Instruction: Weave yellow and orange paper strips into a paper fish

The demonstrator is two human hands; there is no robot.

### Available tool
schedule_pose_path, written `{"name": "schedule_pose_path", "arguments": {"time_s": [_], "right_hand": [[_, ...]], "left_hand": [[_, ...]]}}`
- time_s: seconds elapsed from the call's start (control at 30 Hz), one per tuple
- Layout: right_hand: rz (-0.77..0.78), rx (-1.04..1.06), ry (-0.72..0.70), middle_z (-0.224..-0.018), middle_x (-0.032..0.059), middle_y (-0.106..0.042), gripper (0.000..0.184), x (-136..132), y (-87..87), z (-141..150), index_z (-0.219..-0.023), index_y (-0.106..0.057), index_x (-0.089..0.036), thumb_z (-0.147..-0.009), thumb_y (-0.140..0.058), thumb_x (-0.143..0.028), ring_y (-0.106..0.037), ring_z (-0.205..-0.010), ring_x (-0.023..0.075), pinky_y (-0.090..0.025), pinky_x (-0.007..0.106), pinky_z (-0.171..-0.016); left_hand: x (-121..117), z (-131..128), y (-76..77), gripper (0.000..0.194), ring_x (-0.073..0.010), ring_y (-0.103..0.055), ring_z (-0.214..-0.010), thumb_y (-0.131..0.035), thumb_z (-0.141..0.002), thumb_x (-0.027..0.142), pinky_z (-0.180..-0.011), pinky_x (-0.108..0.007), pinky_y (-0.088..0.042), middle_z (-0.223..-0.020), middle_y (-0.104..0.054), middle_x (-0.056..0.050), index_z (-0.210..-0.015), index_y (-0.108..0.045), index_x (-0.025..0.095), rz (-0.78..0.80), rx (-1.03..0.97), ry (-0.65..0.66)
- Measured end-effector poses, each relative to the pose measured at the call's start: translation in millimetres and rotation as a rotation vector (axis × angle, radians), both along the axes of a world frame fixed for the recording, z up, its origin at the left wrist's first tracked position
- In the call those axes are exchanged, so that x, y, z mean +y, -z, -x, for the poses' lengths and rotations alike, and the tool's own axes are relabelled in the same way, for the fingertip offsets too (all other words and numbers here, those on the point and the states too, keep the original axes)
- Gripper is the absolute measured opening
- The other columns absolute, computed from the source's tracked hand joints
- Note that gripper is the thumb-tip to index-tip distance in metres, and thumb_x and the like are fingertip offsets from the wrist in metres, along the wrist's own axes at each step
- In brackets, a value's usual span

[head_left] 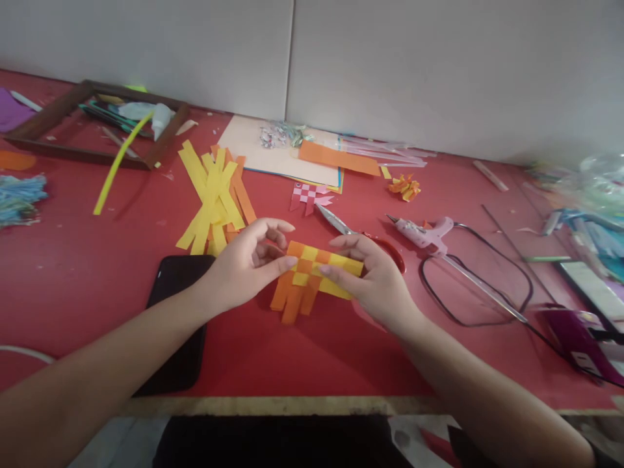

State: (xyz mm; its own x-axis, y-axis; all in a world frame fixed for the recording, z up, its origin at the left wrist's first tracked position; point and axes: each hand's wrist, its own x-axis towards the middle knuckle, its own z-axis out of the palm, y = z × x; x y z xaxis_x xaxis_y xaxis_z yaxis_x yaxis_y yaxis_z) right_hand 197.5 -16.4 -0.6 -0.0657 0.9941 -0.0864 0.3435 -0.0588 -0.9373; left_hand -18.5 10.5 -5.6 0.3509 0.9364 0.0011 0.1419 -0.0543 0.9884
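Note:
A small woven piece of orange and yellow paper strips [306,268] is held up between my two hands, its orange ends hanging down and its yellow ends pointing right. My left hand [251,260] has its thumb on the piece's left edge, the other fingers curled. My right hand [373,273] pinches the yellow ends, thumb in front and fingertips partly hidden behind. Just beyond lie red-handled scissors [336,220], partly covered by my right hand, and a pink and red woven paper fish [308,195].
Yellow paper strips [212,195] are heaped over orange ones at left, above a black phone [182,325]. A pink glue gun [424,234] with its cord lies right. A brown frame [49,148] holding tools, paper sheets [263,156] and an orange strip [336,158] sit at the back.

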Motion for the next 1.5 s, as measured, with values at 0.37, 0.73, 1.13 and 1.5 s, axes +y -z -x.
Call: {"name": "schedule_pose_path", "arguments": {"time_s": [0.37,0.73,1.13,1.5], "right_hand": [[0.079,0.296,-0.042,-0.082,-0.0022,-0.067,0.044,-9.4,6.1,8.1,-0.105,-0.054,-0.025,-0.072,-0.079,-0.035,-0.068,-0.07,0.014,-0.059,0.028,-0.063],[0.077,0.41,0.026,-0.094,0.0014,-0.073,0.038,-8.6,15.2,13.0,-0.101,-0.054,-0.023,-0.074,-0.078,-0.035,-0.071,-0.083,0.0151,-0.061,0.03,-0.075],[0.081,0.467,0.063,-0.095,0.0015,-0.074,0.032,-8.2,17.8,10.9,-0.1,-0.06,-0.022,-0.076,-0.078,-0.033,-0.072,-0.084,0.0155,-0.061,0.031,-0.078],[0.002,0.571,0.227,-0.098,-0.0031,-0.074,0.029,-5.7,20.6,10.0,-0.097,-0.065,-0.029,-0.072,-0.081,-0.031,-0.07,-0.089,0.015,-0.059,0.03,-0.082]], "left_hand": [[-3.0,-2.6,-8.1,0.028,-0.0204,-0.071,-0.086,-0.075,-0.077,0.045,-0.079,-0.03,-0.055,-0.092,-0.077,-0.004,-0.091,-0.075,0.02,0.193,0.113,0.107],[-1.6,-3.0,-6.9,0.029,-0.0211,-0.073,-0.085,-0.079,-0.072,0.046,-0.081,-0.032,-0.056,-0.088,-0.079,-0.003,-0.087,-0.077,0.022,0.307,0.086,-0.006],[-2.0,-0.8,-4.2,0.05,-0.0225,-0.072,-0.085,-0.071,-0.079,0.053,-0.08,-0.036,-0.058,-0.082,-0.076,-0.002,-0.119,-0.068,0.025,0.336,0.073,0.004],[-3.6,-7.5,-8.6,0.043,-0.0215,-0.072,-0.092,-0.078,-0.076,0.037,-0.083,-0.031,-0.06,-0.096,-0.076,-0.007,-0.112,-0.067,0.014,0.487,-0.208,-0.013]]}}
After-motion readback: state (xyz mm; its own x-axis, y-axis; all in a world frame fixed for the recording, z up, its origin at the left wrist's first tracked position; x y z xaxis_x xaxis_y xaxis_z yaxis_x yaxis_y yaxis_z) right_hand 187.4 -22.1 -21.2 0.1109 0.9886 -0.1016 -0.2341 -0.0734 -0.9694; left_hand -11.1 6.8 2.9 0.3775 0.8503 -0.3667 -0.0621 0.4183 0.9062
